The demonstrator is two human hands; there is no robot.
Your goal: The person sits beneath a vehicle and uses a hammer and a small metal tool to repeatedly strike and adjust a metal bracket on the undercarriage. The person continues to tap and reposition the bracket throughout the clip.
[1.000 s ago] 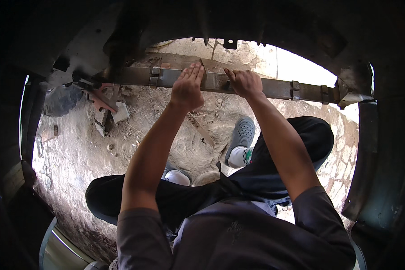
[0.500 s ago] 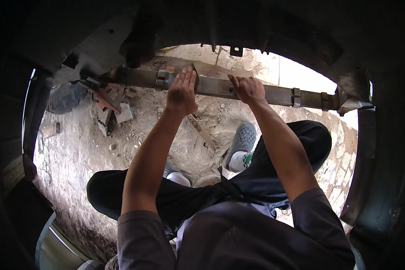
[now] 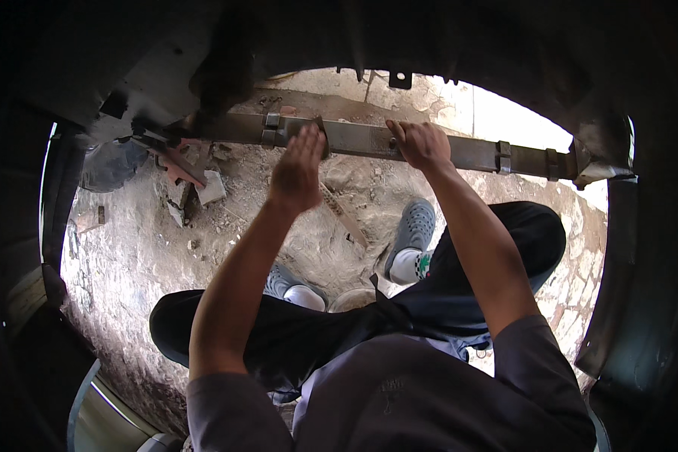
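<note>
A long steel bar with several clamp bands crosses the upper middle of the head view. My left hand, slightly blurred, has its fingers stretched flat against a dark flat piece at the bar, mostly hidden by the hand. My right hand has its fingers curled over the bar, right of the left hand. Dark bodywork overhangs the bar and surrounds me.
A red metal piece and pale rubble lie at the left on the dusty floor. A thin strip lies below the bar. My legs and grey clogs are beneath my arms. Dark panels border both sides.
My left hand has moved down and left, toward me, along with its forearm. My right hand stays on the bar, shifted slightly right in the picture.
</note>
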